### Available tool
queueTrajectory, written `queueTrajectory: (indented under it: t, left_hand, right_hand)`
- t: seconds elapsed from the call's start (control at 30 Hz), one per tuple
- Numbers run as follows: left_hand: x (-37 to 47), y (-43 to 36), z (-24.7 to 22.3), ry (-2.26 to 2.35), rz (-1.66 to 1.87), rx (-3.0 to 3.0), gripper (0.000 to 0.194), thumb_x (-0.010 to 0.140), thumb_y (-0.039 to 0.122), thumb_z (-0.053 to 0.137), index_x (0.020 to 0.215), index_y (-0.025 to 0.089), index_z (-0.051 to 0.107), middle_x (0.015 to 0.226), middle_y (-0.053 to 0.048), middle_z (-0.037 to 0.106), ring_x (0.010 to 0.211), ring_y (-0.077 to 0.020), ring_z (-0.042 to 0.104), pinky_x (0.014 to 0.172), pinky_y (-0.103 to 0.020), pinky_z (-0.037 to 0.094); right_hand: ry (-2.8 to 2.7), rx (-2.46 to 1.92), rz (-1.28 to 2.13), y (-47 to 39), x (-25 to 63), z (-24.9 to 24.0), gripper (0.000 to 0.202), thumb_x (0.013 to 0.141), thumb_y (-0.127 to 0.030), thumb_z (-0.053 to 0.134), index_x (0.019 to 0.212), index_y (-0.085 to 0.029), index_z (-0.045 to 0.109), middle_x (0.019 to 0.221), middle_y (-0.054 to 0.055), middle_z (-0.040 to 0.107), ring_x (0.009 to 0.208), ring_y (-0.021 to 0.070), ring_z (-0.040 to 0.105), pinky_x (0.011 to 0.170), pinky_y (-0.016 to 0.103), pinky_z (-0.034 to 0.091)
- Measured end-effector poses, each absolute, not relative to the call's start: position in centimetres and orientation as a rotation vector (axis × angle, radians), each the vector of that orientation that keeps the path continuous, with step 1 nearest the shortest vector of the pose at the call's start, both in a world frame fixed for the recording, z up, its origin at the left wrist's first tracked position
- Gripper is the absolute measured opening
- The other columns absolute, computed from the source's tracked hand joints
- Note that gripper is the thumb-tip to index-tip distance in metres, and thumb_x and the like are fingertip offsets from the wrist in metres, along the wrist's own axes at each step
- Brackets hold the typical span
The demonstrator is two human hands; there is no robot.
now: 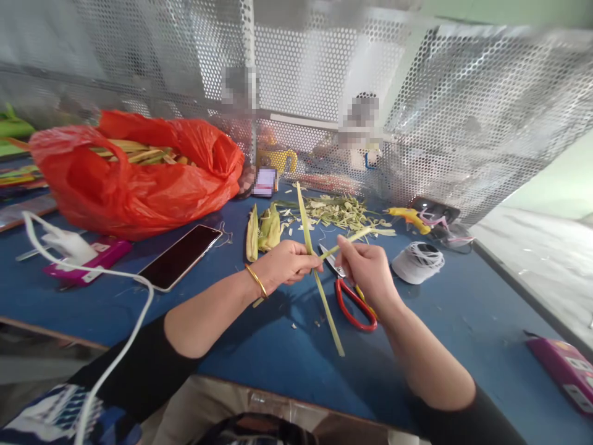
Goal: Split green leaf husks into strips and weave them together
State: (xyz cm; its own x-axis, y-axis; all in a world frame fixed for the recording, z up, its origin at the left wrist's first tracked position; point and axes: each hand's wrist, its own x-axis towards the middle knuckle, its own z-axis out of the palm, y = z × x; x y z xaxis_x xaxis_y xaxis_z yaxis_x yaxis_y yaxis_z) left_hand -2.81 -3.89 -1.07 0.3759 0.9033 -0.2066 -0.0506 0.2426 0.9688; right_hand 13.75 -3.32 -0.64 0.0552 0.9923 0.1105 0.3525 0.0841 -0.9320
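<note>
My left hand, with a gold bangle at the wrist, pinches crossed pale green leaf strips above the blue table. One long strip runs from upper left to lower right through its fingertips. My right hand is closed on another strip, which points up to the right and meets the first at my left fingers. Red-handled scissors lie under and beside my right hand, their blades partly hidden. Something yellow shows beside the handles.
Behind the hands are leaf scraps and folded husks. A red bag, black phone and white cable are left; white thread, a yellow tool and purple box right. People show behind perforated panels.
</note>
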Motion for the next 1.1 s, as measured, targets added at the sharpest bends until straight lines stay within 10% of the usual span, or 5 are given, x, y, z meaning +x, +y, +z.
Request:
queueTrajectory:
  t: [0.13,0.53,1.1]
  left_hand:
    - [-2.7,-4.3,-1.1,0.925,0.751,1.188,0.018,0.074,0.027,0.067,0.062,0.014,0.063,0.039,0.009,0.035,0.033,-0.0033,0.026,0.035,-0.019,0.016]
    - [-2.1,-4.6,-1.9,0.862,0.671,1.215,0.033,0.079,0.043,0.065,0.068,0.012,0.069,0.044,0.001,0.055,0.032,-0.0058,0.042,0.033,-0.018,0.028]
    - [-0.9,-5.2,-1.9,0.99,0.619,1.282,0.029,0.081,0.028,0.065,0.057,0.013,0.064,0.045,0.0,0.059,0.034,-0.0072,0.048,0.038,-0.018,0.039]
  right_hand:
    - [-1.741,-1.27,0.192,-4.2,14.2,0.4,0.034,0.08,-0.043,0.062,0.055,-0.019,0.061,0.057,0.002,0.059,0.057,0.0135,0.052,0.059,0.028,0.039]
    - [-1.307,-1.038,1.401,-4.4,12.3,-0.6,0.035,0.059,-0.044,0.079,0.053,-0.017,0.057,0.047,-0.003,0.054,0.037,0.0076,0.045,0.036,0.023,0.036]
    - [-1.544,-1.25,0.877,-4.2,12.4,-1.9,0.029,0.073,-0.04,0.067,0.055,-0.02,0.057,0.05,-0.004,0.05,0.047,0.0105,0.043,0.047,0.025,0.034]
